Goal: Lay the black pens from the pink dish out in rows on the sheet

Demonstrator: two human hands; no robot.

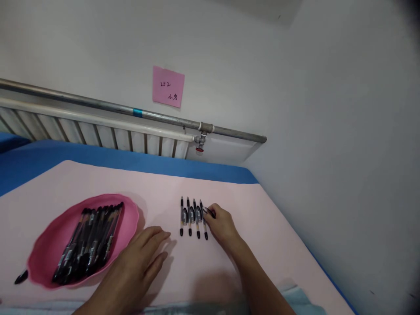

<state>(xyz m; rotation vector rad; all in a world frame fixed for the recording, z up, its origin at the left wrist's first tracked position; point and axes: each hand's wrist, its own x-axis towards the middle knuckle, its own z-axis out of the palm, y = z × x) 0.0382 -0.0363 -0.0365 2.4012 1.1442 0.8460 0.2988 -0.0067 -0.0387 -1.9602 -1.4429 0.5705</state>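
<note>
Several black pens [189, 223] lie side by side in a row on the pink sheet, tips pointing away from me. Black pen caps [192, 215] with clear parts lie in the gaps between them. At the right end of the row, my right hand [221, 225] pinches a black pen cap [210, 212] beside the last pen. My left hand [144, 253] is empty, fingers apart, over the sheet between the row and a pink scalloped bowl [131, 218]. A bundle of capped black pens [92, 238] fills the middle of that bowl.
One black pen end [21, 277] sticks out from under the bowl's left edge. Beyond the pink sheet [157, 179] run a blue border [131, 160], a white radiator [121, 139] and a metal pipe [98, 104]. A pink note [168, 86] hangs on the wall.
</note>
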